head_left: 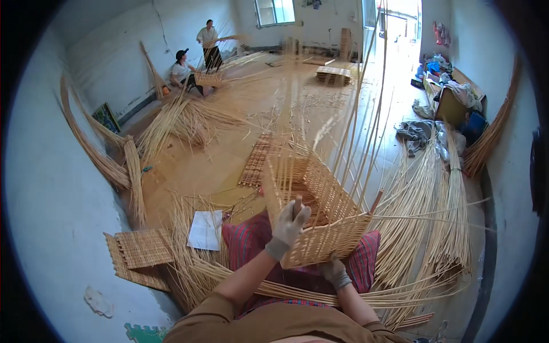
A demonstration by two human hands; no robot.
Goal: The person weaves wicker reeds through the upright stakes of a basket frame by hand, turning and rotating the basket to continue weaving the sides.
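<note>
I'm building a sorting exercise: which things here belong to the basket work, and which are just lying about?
Likely the job: basket, left hand gripping it, right hand at its lower edge; canes; woven panels.
Likely just lying about: grey cloth; white sheet; green mat.

Basket (334, 237) over a lap cloth (243, 243), between the left hand (290, 226) at its rim and the right hand (334, 271) low at its near side. Left of the hands, a sheet (205, 230) lies among loose reeds (186, 260), with woven panels (143, 250) farther left. To their right, reed bundles (409, 223) spread over the floor (223, 163). Ahead, beyond the basket, lies another panel (255, 163); farther off, a reed heap (171, 123) and two people (184, 71) are leftward, a doorway (398, 37) rightward.
</note>
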